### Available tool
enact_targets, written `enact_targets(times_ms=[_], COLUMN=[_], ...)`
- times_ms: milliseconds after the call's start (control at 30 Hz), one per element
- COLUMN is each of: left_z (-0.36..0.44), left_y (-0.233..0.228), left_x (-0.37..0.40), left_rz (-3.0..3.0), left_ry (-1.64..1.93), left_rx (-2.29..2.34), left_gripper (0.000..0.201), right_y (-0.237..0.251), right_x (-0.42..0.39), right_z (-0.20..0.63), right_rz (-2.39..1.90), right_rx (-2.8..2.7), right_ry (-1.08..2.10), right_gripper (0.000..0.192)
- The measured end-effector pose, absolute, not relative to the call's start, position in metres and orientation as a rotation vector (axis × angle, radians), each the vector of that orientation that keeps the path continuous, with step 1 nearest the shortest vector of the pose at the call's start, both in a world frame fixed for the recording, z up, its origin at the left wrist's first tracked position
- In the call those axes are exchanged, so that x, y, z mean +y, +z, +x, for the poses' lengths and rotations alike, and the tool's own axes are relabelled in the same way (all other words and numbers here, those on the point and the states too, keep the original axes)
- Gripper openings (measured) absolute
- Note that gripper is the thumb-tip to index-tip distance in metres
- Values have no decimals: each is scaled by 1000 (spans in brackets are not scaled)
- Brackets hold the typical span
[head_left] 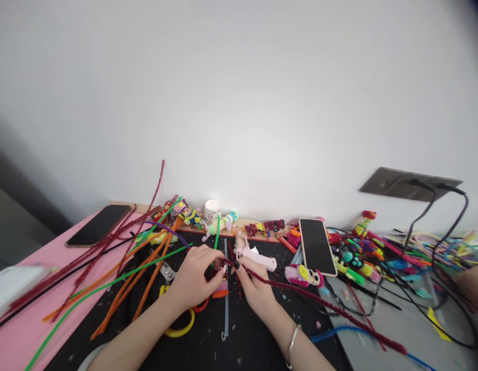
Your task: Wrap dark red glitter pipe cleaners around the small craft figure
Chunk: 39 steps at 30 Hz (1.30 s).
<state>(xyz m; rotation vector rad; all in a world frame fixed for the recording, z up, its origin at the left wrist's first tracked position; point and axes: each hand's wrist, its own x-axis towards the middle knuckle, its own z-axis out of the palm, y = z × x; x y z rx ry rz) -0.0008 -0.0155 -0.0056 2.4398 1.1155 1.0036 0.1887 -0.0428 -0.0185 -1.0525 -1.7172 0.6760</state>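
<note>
From the head camera, my left hand [192, 278] and my right hand [254, 288] met over the middle of the black mat [231, 350], fingertips nearly touching. Both were pinched on the near end of a dark red pipe cleaner [320, 304]; my right thumb and forefinger pressed it together, and my left fingers were curled around what looked like the same end, though the exact grip there was hidden by my knuckles.

I judged the main risk to be the long free tail: it lay unsupported across the mat's right edge, and any twist at my fingers could have swept it into the loose pipe-cleaner figures [304, 274] and the phone [317, 246] just beside it. The wire could also have kinked where I pinched it if I bent too sharply.

The stem's long axis ran from my fingers toward the near right corner of the tabletop, almost flat, its far end pointing down and to the right past a blue pipe cleaner [339, 332].

A glue gun [258, 257] lay just behind my hands, a yellow ring [183, 329] under my left wrist, and orange pipe cleaners [138, 283] fanned out to the left.
</note>
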Motion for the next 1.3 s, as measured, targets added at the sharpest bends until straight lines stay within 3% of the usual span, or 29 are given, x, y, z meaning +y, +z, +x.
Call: enact_targets(times_ms=[500, 700, 967, 1300], left_z=[-2, -1, 0, 0], left_y=[-3, -1, -4, 1], left_x=[-16, -16, -15, -16], left_rz=[2441, 2442, 2508, 2496], left_ry=[1056, 1036, 991, 925], left_rx=[1108, 1110, 1133, 1088], left_gripper=[13, 2, 21, 16], right_y=[-23, -17, -13, -14], right_x=[-37, -40, -44, -42], right_z=[193, 192, 188, 189], right_rz=[-1119, -1112, -1045, -1032], right_rx=[-1491, -1571, -1685, -1672], right_ry=[786, 743, 770, 805], right_gripper=[35, 35, 33, 37])
